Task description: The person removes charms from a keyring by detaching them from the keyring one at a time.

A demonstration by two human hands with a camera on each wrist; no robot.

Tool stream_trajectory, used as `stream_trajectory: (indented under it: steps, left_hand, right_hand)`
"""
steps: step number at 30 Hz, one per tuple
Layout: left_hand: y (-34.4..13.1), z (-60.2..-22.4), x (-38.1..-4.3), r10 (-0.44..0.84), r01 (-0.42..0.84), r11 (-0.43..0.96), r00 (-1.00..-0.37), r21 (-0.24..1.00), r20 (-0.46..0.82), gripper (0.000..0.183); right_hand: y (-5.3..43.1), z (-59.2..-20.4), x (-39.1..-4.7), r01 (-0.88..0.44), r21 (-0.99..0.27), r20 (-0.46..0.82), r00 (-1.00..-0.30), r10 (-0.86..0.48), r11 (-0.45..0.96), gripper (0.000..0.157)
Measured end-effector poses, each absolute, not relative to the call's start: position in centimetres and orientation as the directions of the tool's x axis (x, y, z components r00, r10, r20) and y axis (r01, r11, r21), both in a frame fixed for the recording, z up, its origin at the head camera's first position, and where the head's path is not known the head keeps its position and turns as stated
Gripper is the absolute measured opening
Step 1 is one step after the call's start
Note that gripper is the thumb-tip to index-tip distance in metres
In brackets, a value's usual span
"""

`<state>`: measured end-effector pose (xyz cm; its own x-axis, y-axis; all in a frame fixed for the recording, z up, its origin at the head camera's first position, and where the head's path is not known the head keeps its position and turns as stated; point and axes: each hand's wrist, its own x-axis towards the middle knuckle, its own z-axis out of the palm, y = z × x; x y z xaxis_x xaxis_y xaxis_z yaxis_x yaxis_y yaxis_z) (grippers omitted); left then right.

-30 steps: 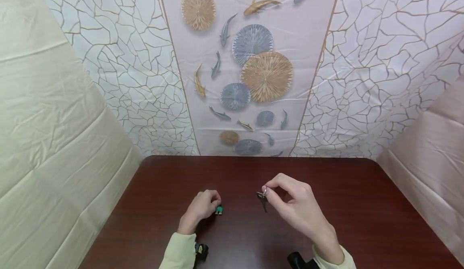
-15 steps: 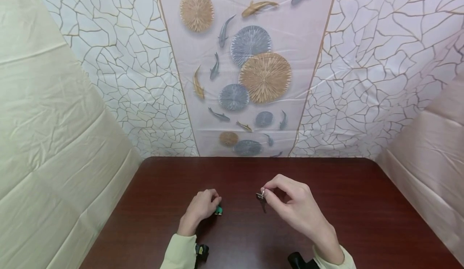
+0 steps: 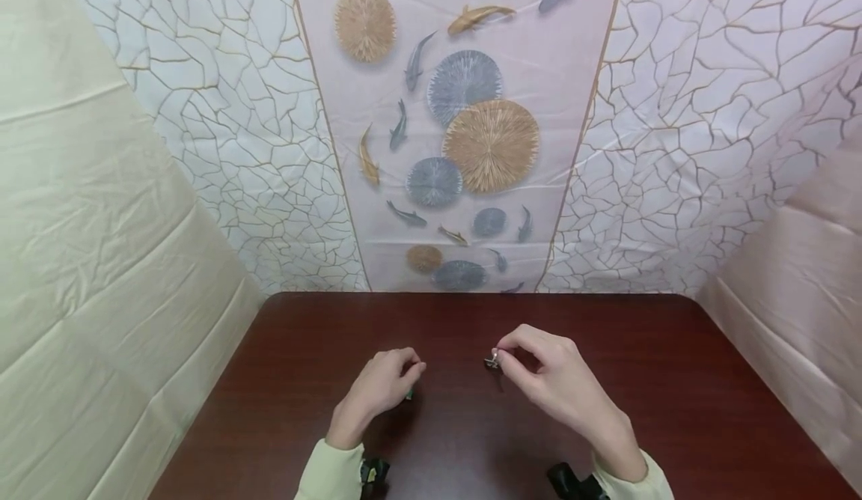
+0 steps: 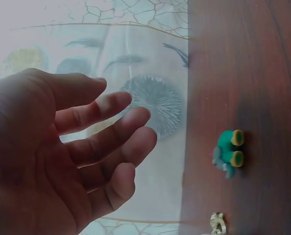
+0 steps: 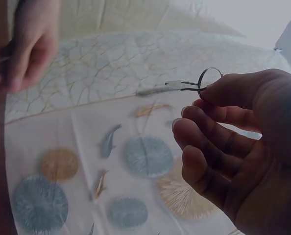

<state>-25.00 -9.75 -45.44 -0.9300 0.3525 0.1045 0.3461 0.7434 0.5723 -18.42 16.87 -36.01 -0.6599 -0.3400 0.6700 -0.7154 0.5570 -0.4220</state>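
Note:
A small green toy figure with yellow feet [image 4: 229, 149] stands on the dark wooden table. My left hand [image 3: 380, 384] hovers over it, fingers loosely bent and nothing between them, as the left wrist view shows. From the head view most of the figure is hidden under that hand. My right hand [image 3: 555, 369] is raised above the table to the right. Its thumb and index finger pinch a metal key ring [image 5: 210, 81], from which keys [image 5: 167, 88] hang. The other fingers of this hand are softly curled.
The reddish-brown table [image 3: 269, 410] runs back to a patterned cloth [image 3: 465, 148] hanging behind it. Pale cloth walls stand at both sides. A small gold-coloured metal piece [image 4: 217, 223] shows at the bottom of the left wrist view. Black camera mounts [image 3: 572, 481] sit at the wrists.
My left hand has lifted from beside the toy figure and shifted slightly right, now covering more of it in the head view. My right hand, still pinching the key ring, has drifted a little right.

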Motion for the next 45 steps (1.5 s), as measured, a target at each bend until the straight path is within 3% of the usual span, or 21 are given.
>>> stream_trajectory:
  steps: [8,17,24,33,38,45]
  left_hand:
    - [-10.3,-44.7,-24.1,0.386,0.374,0.736,-0.917,0.564,0.105,0.018]
    - [-11.6,-46.6,-23.8,0.369,0.331,0.748,-0.928,0.575,0.055,0.018]
    - [-12.4,-48.0,-23.4,0.335,0.284,0.769,-0.942,0.572,0.017,0.018]
    - [-12.6,-48.4,-22.9,0.327,0.303,0.768,-0.943,0.564,0.061,0.015]
    - [-12.7,-48.6,-22.9,0.333,0.309,0.764,-0.941,0.567,0.064,0.014]
    - [-12.7,-48.6,-23.2,0.351,0.333,0.775,-0.934,0.537,0.072,0.015]
  right_hand:
    - [18.0,-37.8,-19.1,-0.695,-0.415,0.639,-0.682,-0.356,0.587,0.027]
    - [20.6,-39.8,-19.5,-0.620,-0.407,0.537,-0.757,-0.373,0.671,0.028]
    - [23.5,-41.8,-20.0,-0.549,-0.450,0.396,-0.829,-0.394,0.704,0.022]
    - [27.4,-44.9,-21.5,-0.403,-0.512,0.175,-0.914,-0.367,0.759,0.014]
    - [29.1,-46.3,-22.7,-0.340,-0.555,0.068,-0.928,-0.365,0.759,0.011]
    - [30.7,-47.9,-23.6,-0.297,-0.571,0.022,-0.938,-0.347,0.766,0.012]
